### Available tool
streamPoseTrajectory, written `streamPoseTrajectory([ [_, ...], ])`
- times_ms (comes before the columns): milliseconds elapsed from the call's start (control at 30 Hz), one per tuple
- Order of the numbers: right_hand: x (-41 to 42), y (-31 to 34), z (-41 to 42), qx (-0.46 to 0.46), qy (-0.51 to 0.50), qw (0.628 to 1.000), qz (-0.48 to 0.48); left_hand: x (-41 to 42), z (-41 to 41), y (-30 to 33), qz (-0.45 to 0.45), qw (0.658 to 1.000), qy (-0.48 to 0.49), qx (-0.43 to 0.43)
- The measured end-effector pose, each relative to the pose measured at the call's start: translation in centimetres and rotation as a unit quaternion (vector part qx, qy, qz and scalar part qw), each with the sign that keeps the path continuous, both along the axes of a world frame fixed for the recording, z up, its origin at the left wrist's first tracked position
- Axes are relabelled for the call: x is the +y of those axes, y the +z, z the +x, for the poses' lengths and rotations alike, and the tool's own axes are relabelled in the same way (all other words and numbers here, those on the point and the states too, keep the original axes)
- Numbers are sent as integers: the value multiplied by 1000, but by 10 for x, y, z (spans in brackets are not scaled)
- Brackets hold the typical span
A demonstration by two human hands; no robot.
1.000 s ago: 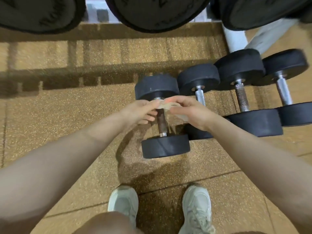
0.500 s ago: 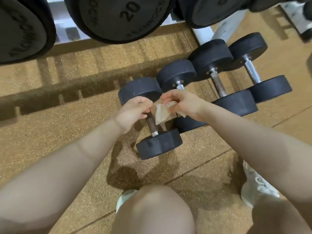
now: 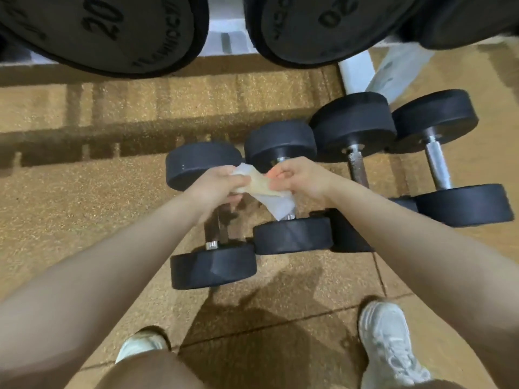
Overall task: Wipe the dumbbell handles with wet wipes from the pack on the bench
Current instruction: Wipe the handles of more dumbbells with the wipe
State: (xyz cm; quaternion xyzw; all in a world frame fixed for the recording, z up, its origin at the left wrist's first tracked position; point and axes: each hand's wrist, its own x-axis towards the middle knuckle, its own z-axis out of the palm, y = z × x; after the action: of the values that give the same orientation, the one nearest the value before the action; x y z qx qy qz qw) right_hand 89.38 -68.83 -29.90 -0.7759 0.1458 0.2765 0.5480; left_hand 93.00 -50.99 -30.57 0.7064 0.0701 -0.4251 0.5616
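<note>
left hand (image 3: 216, 186), right hand (image 3: 300, 178): fingers pinching crumpled wet wipe (image 3: 266, 189) | speckled rubber floor (image 3: 84, 206)

Gym, dumbbells (image 3: 354, 153) on rubber floor (image 3: 84, 209), weight plates (image 3: 106, 32) racked

Both bare forearms reach forward and converge, the left hand (image 3: 216, 186) curled with its fingers (image 3: 238, 181) pinched closed, the right hand (image 3: 300, 178) just beside it, knuckles up, its fingers (image 3: 276, 175) likewise pinched.
</note>
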Motion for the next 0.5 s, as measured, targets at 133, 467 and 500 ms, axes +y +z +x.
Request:
streamPoseTrajectory([
  [133, -33, -5, 7, -1, 42, 999, 5, -34, -9, 3, -107, 988, 95, 60],
  [467, -79, 0, 7, 0, 118, 992, 41, -101, -45, 10, -13, 977, 211, 7],
  [500, -83, -1, 6, 7, 109, 993, 46, -103, -48, 11, -8, 969, 248, 8],
])
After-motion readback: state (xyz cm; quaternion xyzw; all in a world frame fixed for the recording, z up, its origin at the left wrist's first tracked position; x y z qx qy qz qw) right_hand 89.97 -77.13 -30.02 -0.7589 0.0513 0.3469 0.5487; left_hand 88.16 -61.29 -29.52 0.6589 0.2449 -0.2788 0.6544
